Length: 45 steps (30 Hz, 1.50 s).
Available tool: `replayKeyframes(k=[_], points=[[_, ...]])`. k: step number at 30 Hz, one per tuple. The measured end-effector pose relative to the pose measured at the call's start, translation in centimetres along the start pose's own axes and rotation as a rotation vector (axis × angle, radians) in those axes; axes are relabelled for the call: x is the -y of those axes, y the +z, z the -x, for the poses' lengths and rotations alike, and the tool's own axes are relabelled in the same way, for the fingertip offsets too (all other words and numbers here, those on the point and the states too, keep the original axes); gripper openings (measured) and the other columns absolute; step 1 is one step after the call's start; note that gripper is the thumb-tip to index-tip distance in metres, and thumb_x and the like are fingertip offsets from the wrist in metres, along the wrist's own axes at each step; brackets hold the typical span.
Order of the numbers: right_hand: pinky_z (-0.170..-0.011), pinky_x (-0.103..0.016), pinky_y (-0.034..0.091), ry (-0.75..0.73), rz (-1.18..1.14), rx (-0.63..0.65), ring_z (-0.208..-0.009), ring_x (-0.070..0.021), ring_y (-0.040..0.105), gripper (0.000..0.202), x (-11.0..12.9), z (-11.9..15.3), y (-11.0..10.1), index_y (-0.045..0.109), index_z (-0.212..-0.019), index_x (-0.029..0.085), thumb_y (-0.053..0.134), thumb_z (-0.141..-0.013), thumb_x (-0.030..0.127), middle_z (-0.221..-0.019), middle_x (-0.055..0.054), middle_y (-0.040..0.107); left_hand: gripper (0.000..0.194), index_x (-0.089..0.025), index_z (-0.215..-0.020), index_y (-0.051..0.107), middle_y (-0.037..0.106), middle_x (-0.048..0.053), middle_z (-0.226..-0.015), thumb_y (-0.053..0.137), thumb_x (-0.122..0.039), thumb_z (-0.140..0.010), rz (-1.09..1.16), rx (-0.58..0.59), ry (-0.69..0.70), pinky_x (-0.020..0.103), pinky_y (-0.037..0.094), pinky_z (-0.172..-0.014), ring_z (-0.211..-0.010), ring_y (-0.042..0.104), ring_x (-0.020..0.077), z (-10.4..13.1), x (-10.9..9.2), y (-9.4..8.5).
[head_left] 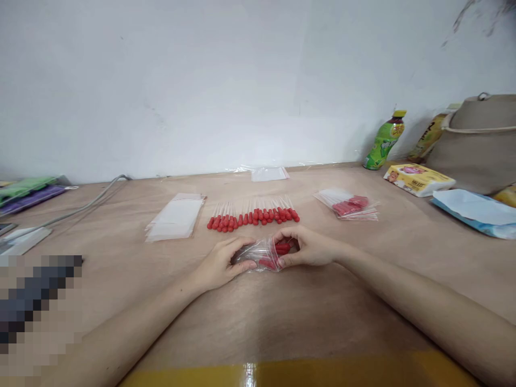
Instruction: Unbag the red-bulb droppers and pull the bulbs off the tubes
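Note:
Between my hands lies a clear zip bag [260, 252] with several red-bulbed droppers [283, 248] in it, their bulbs toward the right end. My left hand [226, 263] grips the bag's left end, thumb in front and fingers behind. At the other end, my right hand [306, 247] curls round the bag's mouth by the red bulbs, thumb and fingers on the plastic. Just beyond them, a row of loose droppers [253, 215] lies with red bulbs toward me and clear tubes pointing away.
Flat bags [175, 216] are stacked left of the row; filled bags [349, 207] lie to its right. Another bag [270, 173] rests near the wall. Farther right stand a green bottle [385, 140], a tissue pack [419, 180] and a grey bag [479, 140]. A cable [88, 203] runs at left.

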State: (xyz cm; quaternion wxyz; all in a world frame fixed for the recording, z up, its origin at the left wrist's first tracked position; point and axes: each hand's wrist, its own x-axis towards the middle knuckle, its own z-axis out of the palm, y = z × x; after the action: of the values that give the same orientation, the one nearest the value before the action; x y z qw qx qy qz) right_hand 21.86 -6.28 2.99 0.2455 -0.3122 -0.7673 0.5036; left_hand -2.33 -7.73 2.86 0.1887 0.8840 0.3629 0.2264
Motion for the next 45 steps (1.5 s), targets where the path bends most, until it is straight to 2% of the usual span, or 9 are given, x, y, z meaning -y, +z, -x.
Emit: replayKeyframes(k=[4,8,12,18,23,31,35,40,45], points=[[-0.065,-0.022,0.046,0.051,0.087,0.053,-0.078,-0.0117,0.056,0.052,0.1,0.3,-0.9,0.055,-0.104,0.017,0.074,-0.056,0.021,-0.090,0.000,0.060,0.037,-0.021,-0.113,0.052,0.062,0.005,-0.104,0.056,-0.039,-0.081,0.005,-0.004,-0.008,0.029,0.046,-0.076,-0.089,0.058,0.0179,-0.1,-0.1,0.0],[-0.059,-0.020,0.043,0.056,0.022,0.003,-0.070,-0.0095,0.055,0.035,-0.2,0.1,-0.7,0.055,-0.096,0.015,0.066,-0.063,0.017,-0.082,0.001,0.059,0.037,-0.021,-0.113,0.052,0.062,0.005,-0.103,0.056,-0.038,-0.081,0.011,-0.010,-0.015,0.029,0.045,-0.076,-0.088,0.057,0.0175,0.0,0.0,0.1],[-0.058,-0.021,0.042,0.101,0.009,-0.081,-0.067,-0.0090,0.052,0.035,-0.2,0.0,-0.5,0.053,-0.094,0.014,0.065,-0.062,0.016,-0.075,0.002,0.054,0.036,-0.021,-0.113,0.052,0.062,0.004,-0.101,0.056,-0.039,-0.081,-0.006,-0.018,-0.030,0.027,0.045,-0.072,-0.084,0.057,0.0165,0.1,0.1,0.1],[-0.068,-0.025,0.046,0.030,0.212,-0.103,-0.076,-0.0127,0.056,0.032,0.0,0.3,-0.4,0.057,-0.089,0.016,0.061,-0.058,0.007,-0.084,-0.001,0.060,0.036,-0.021,-0.112,0.052,0.061,0.004,-0.101,0.055,-0.039,-0.082,-0.013,-0.029,-0.030,0.027,0.045,-0.074,-0.086,0.057,0.0168,0.1,0.1,0.1],[-0.078,-0.028,0.046,0.141,-0.107,-0.066,-0.088,-0.0146,0.058,0.038,-0.4,0.2,-1.8,0.055,-0.095,0.015,0.070,-0.060,0.020,-0.098,-0.005,0.061,0.038,-0.020,-0.114,0.050,0.061,0.005,-0.103,0.054,-0.041,-0.082,-0.037,-0.036,-0.043,0.027,0.046,-0.070,-0.085,0.057,0.0169,0.2,0.2,0.1],[-0.057,-0.022,0.040,0.156,-0.079,-0.282,-0.063,-0.0083,0.053,0.026,1.5,0.7,-4.7,0.057,-0.083,0.016,0.068,-0.066,0.030,-0.072,0.001,0.061,0.039,-0.021,-0.115,0.049,0.059,0.006,-0.106,0.054,-0.041,-0.082,-0.069,-0.037,-0.032,0.027,0.046,-0.070,-0.085,0.057,0.0171,0.3,0.5,0.2],[-0.053,-0.021,0.038,0.152,-0.025,-0.526,-0.058,-0.0079,0.051,0.021,3.6,0.9,-7.1,0.057,-0.083,0.016,0.067,-0.066,0.024,-0.065,0.001,0.060,0.037,-0.020,-0.114,0.049,0.059,0.006,-0.106,0.053,-0.039,-0.082,-0.068,-0.035,-0.013,0.028,0.046,-0.072,-0.084,0.057,0.0168,0.3,0.4,0.2],[-0.061,-0.025,0.043,-0.100,0.068,-0.772,-0.066,-0.0113,0.056,0.019,4.1,-2.5,-7.1,0.056,-0.082,0.016,0.065,-0.066,0.021,-0.071,-0.002,0.061,0.036,-0.020,-0.114,0.050,0.059,0.006,-0.105,0.052,-0.037,-0.083,-0.070,-0.029,-0.003,0.028,0.046,-0.074,-0.086,0.056,0.0171,0.2,0.2,0.1],[-0.073,-0.030,0.045,-0.362,0.601,-0.656,-0.075,-0.0149,0.055,0.019,2.1,-8.2,-3.3,0.055,-0.093,0.014,0.055,-0.074,0.013,-0.082,-0.005,0.060,0.036,-0.021,-0.115,0.049,0.057,0.006,-0.108,0.053,-0.036,-0.083,-0.069,-0.026,-0.004,0.030,0.045,-0.080,-0.093,0.055,0.0180,0.2,0.2,0.1]])
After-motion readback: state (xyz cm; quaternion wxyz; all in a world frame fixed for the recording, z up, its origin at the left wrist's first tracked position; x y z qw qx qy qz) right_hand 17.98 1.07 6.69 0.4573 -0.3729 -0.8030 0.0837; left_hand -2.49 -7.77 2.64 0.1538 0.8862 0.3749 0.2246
